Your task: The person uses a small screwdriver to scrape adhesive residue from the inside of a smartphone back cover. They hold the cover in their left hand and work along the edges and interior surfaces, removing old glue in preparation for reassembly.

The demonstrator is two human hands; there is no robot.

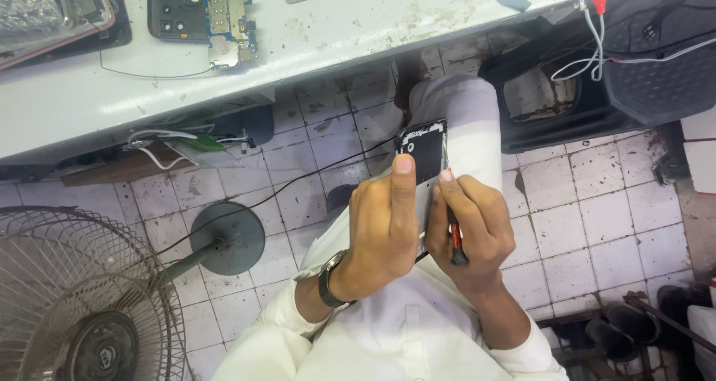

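Near the centre of the view, the left hand [384,228] grips a dark phone body [424,153] held above the lap, its thumb pressed flat up the panel. The right hand [473,224], at 3 o'clock of the left, pinches a red-handled tool [455,239] whose thin tip meets the phone's right edge. At 11 o'clock, on the pale table [335,30], lies an opened phone with its circuit board [224,16] exposed. A standing fan [82,299] fills the 8 o'clock corner on the tiled floor [597,209].
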